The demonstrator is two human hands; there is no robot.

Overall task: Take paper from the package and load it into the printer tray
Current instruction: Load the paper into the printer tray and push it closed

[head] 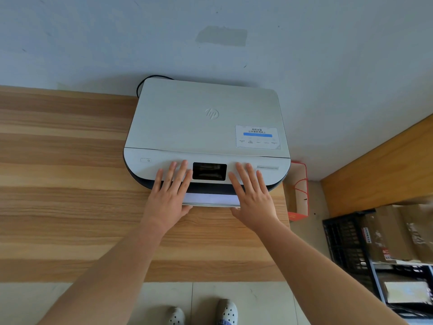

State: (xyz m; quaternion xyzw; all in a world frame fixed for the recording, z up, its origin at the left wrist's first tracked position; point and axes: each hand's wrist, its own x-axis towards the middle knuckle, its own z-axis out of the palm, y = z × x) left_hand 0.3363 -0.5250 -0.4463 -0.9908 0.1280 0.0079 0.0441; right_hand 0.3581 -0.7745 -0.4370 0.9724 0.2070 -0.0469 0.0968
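A white printer (pixel 206 118) sits at the back of the wooden table (pixel 65 174), against the wall. Its tray (pixel 210 199) pokes out a little at the front, showing white paper on top. My left hand (pixel 169 195) lies flat with straight fingers on the printer's front panel, left of the dark screen (pixel 209 171), its thumb at the tray's front edge. My right hand (pixel 251 195) lies the same way on the right of the screen, thumb at the tray edge. No paper package is in view.
A black cable (pixel 145 82) loops behind the printer. Right of the table stand a red-and-white bag (pixel 298 191), a black crate (pixel 346 245) with cardboard boxes, and a wooden surface (pixel 384 170). My feet (pixel 203 313) are on the tiled floor.
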